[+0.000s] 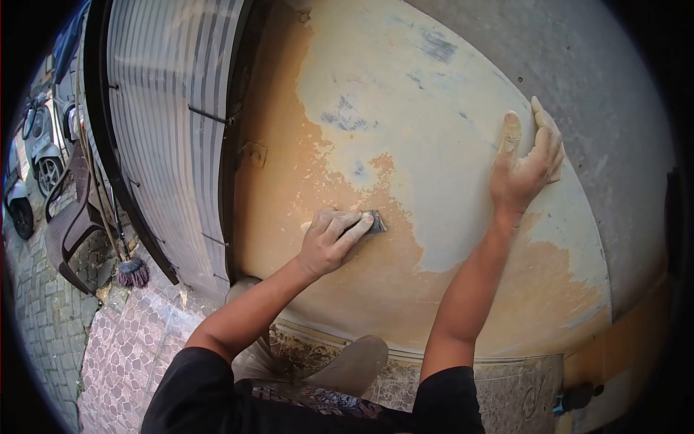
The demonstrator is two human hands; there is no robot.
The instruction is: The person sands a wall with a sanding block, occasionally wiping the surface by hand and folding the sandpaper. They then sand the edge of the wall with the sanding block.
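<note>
A large curved panel [463, 173] fills the middle of the view, its surface patched in pale cream and tan-orange with grey scuffs. My left hand [334, 239] is closed over a small dark piece of sandpaper [377, 223], pressing it to the panel where tan and cream meet. Over at the panel's right edge, my right hand [526, 160] has its thumb on the face and its other fingers hooked around the rim. Pale dust coats the fingers of both hands.
A striped translucent sheet [170, 108] in a black frame stands left of the panel. Beyond it are a brown woven chair [72, 217], a mop [132, 271] and parked scooters [43, 148]. Patterned tiles [123, 347] cover the floor below.
</note>
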